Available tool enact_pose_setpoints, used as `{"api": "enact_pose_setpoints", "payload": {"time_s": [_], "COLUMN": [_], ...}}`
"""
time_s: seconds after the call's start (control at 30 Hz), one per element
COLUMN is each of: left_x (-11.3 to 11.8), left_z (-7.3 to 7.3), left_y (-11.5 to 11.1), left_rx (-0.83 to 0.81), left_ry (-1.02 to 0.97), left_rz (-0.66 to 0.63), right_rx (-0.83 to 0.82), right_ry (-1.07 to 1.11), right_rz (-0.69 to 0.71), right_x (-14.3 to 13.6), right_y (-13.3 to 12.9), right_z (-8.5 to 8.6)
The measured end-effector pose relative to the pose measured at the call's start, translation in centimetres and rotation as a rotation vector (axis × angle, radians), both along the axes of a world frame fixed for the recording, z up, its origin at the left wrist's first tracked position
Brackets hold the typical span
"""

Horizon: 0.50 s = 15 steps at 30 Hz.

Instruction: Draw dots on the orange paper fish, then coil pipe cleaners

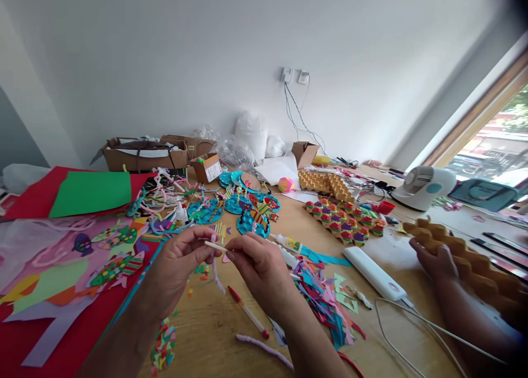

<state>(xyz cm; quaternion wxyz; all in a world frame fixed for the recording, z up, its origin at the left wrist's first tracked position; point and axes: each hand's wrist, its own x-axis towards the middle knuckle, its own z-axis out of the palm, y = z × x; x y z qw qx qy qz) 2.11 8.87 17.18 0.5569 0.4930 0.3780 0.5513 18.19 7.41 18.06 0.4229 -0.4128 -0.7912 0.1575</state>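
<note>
Near the middle of the view, my left hand (181, 259) and my right hand (259, 262) hold a short pale stick (215, 246) between their fingertips, one at each end. A lilac pipe cleaner (217, 276) hangs down from the left fingertips, its top partly hidden by them. Under my hands, a red-and-white pen (248, 312) lies on the wooden table (206, 339). Another lilac pipe cleaner (264, 347) rests nearer the front edge. A striped paper fish (221, 232) is just beyond my fingers.
At right, another person's hand (437, 259) touches an egg carton (470, 257). A white power strip (374, 273) with cables, paper scraps (324, 301), painted egg cartons (342, 221) and a fan (423, 186) lie right. Red paper (111, 334) covers the left side; boxes (144, 157) stand behind.
</note>
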Motion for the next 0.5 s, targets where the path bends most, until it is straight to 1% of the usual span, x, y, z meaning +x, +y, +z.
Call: {"api": "enact_pose_setpoints", "payload": {"time_s": [0.1, 0.2, 0.33, 0.5], "left_x": [-0.4, -0.7, -0.9, -1.2], "left_z": [-0.2, -0.4, -0.5, -0.4], "left_y": [0.1, 0.3, 0.6, 0.7], "left_rx": [0.069, 0.077, 0.078, 0.125], "left_ry": [0.070, 0.131, 0.200, 0.274], "left_rz": [-0.020, -0.027, 0.005, 0.051], "right_rx": [0.013, 0.008, 0.002, -0.002], "right_ry": [-0.010, -0.021, -0.030, -0.001], "right_rz": [-0.010, -0.015, -0.017, -0.011], "right_x": [0.0, 0.1, 0.3, 0.1], "right_y": [0.3, 0.5, 0.7, 0.8], "right_z": [-0.2, -0.5, -0.7, -0.8]}}
